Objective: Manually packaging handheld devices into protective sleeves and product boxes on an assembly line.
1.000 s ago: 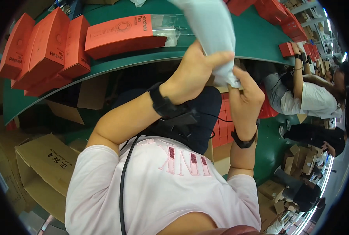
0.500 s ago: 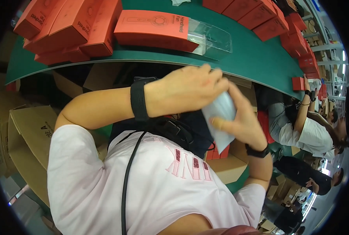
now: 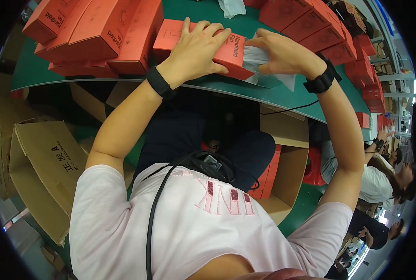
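My left hand (image 3: 194, 52) lies over an orange-red fan box (image 3: 235, 52) on the green table, gripping it with fingers across the top and thumb at the near side. My right hand (image 3: 282, 53) is at the box's right end. Between its bent fingers and thumb is a thin, soft white pouch (image 3: 254, 56), one corner hanging down beneath the hand. Part of a clear plastic tray (image 3: 266, 81) shows under the pouch; the rest is hidden by my hand and the pouch. How far the pouch reaches into the box or tray cannot be seen.
Stacked orange-red boxes (image 3: 96, 32) stand left, and more boxes (image 3: 306, 28) line the far right. A crumpled white sheet (image 3: 232, 8) lies behind. Below the table edge are an open carton (image 3: 54, 172) and a carton of red boxes (image 3: 287, 186). A co-worker (image 3: 380, 179) sits at right.
Both hands have moved from in front of my body up to the table. My left hand has let go of the pouch and taken hold of the box; my right carried the pouch to its end.
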The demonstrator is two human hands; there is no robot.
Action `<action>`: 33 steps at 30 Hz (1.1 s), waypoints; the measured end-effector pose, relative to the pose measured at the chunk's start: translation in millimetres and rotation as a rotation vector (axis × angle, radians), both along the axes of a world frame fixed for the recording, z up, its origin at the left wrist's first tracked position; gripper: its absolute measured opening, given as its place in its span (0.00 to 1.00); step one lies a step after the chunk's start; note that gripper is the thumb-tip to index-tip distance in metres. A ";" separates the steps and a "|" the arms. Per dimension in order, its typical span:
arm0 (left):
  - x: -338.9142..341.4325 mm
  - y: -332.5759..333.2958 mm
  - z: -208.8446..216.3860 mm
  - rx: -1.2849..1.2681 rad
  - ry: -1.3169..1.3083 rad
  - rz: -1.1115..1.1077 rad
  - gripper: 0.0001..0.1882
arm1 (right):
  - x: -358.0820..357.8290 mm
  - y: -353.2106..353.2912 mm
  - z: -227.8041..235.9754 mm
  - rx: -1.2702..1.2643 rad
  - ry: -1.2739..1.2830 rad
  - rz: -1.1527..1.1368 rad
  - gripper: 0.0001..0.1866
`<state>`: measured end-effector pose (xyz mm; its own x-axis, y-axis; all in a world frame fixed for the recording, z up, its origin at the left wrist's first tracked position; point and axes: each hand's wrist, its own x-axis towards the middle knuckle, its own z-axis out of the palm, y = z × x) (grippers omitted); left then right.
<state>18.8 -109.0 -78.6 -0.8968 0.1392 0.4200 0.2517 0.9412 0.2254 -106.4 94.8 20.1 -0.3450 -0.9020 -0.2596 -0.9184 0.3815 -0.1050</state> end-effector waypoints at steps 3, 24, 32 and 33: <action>2.1 2.4 3.0 0.014 -0.017 -0.002 0.49 | -9.2 11.7 -32.9 -0.252 -0.012 0.060 0.29; -14.9 79.7 53.9 0.566 0.336 -0.237 0.55 | 100.8 107.3 64.8 -1.059 0.234 -0.279 0.30; -32.0 120.5 14.8 0.909 0.223 -0.288 0.68 | 83.8 109.8 78.4 -0.357 0.704 -0.027 0.28; -33.2 118.1 19.7 0.889 0.266 -0.326 0.68 | 79.3 112.0 80.1 -0.355 0.703 -0.028 0.28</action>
<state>-14.4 9.0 -58.9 -0.7315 -0.1010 0.6743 0.6143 0.3314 0.7161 -27.1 206.9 100.2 -0.3449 -0.8787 0.3299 -0.8051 0.4577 0.3772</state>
